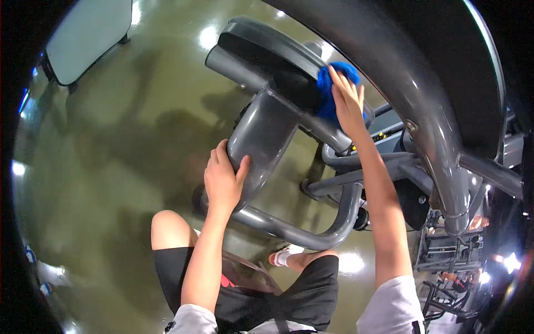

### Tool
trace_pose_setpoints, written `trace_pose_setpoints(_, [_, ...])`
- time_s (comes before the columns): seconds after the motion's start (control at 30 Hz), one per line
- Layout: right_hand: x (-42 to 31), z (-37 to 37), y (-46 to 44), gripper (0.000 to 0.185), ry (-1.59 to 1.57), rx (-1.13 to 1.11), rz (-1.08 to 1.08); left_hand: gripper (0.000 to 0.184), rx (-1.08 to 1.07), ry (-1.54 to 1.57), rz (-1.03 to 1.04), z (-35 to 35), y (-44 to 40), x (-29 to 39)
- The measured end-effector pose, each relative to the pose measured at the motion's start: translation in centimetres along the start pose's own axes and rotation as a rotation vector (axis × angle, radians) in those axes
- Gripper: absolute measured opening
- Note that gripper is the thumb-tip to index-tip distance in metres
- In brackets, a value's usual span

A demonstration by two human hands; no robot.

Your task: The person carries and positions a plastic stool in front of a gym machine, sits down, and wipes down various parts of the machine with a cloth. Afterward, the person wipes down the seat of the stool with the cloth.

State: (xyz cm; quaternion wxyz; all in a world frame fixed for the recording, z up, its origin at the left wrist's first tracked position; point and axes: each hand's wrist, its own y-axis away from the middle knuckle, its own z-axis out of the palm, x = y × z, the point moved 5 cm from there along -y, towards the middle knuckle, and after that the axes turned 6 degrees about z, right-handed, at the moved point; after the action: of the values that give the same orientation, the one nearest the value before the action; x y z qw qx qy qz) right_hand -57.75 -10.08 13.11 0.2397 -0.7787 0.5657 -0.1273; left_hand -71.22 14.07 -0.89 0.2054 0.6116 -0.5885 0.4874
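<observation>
A blue cloth [325,106] lies bunched against the dark seat pad [267,47] of a grey gym machine. My right hand [347,100] presses on the cloth with its fingers stretched out; part of the cloth is hidden beneath it. Lower and to the left, my left hand [223,178] rests on the edge of the wide grey metal beam [264,133], thumb on top and apart from the fingers.
A thick curved frame tube [411,67] arches over the right side. A bent grey tube [300,236] runs low in front of my legs. A pale board [92,33] stands at the upper left. More gym equipment [450,250] is at the right.
</observation>
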Motion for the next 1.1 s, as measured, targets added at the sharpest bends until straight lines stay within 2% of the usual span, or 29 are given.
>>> trace_pose_setpoints(0.1, [-4.5,2.1,-4.0,0.045,0.041,-0.138,-0.132,0.056,0.047,-0.001,0.062,0.1,-0.1,-0.1])
trace_pose_setpoints(0.27, [-8.3,4.2,-7.6,0.05,0.213,-0.24,-0.24,0.053,0.004,-0.009,0.031,-0.1,0.0,0.0])
trace_pose_setpoints(0.47, [-12.2,6.1,-9.2,0.055,0.293,-0.086,-0.439,0.055,0.015,-0.041,0.014,-0.1,0.0,0.1])
trace_pose_setpoints(0.53, [-14.5,9.1,-10.0,0.058,0.397,-0.18,-0.593,0.056,0.002,-0.031,0.016,-0.1,-0.1,0.1])
trace_pose_setpoints(0.57, [-15.9,10.4,-9.5,0.057,0.441,-0.134,-0.688,0.057,-0.009,-0.019,0.013,0.0,-0.2,0.0])
trace_pose_setpoints(0.6, [-17.0,11.9,-9.1,0.052,0.499,-0.211,-0.663,0.058,-0.01,-0.027,0.021,0.0,-0.1,-0.1])
trace_pose_setpoints(0.67, [-17.3,16.3,-9.1,0.046,0.31,-0.026,-0.682,0.058,-0.025,-0.044,0.025,0.0,-0.2,-0.1])
trace_pose_setpoints(0.7, [-17.8,16.5,-8.8,0.043,0.171,-0.053,-0.591,0.06,-0.021,-0.029,0.039,0.0,-0.1,-0.1])
trace_pose_setpoints(0.8, [-18.6,16.9,-8.3,0.042,0.247,0.018,-0.522,0.062,-0.045,-0.05,0.025,0.2,-0.1,-0.2])
trace_pose_setpoints(0.83, [-19.0,16.2,-8.3,0.031,0.272,0.207,-0.634,0.063,-0.044,-0.051,0.02,0.2,-0.2,-0.3])
trace_pose_setpoints(0.93, [-18.6,15.4,-7.7,0.024,0.345,0.077,-0.537,0.062,-0.037,-0.03,0.021,0.1,-0.1,-0.3])
trace_pose_setpoints(0.97, [-18.7,14.6,-7.0,0.018,0.376,0.096,-0.503,0.062,-0.036,-0.03,0.022,0.1,-0.2,-0.2])
trace_pose_setpoints(1.0, [-18.7,13.7,-5.9,0.018,0.377,0.097,-0.506,0.063,-0.037,-0.036,0.02,0.2,-0.1,-0.2])
trace_pose_setpoints(1.07, [-17.3,12.7,-4.7,0.028,0.533,-0.098,-0.23,0.063,-0.029,-0.038,0.011,0.2,-0.1,-0.3])
trace_pose_setpoints(1.1, [-17.4,11.8,-4.1,0.028,0.534,-0.099,-0.241,0.063,-0.022,-0.032,0.015,0.1,-0.1,-0.2])
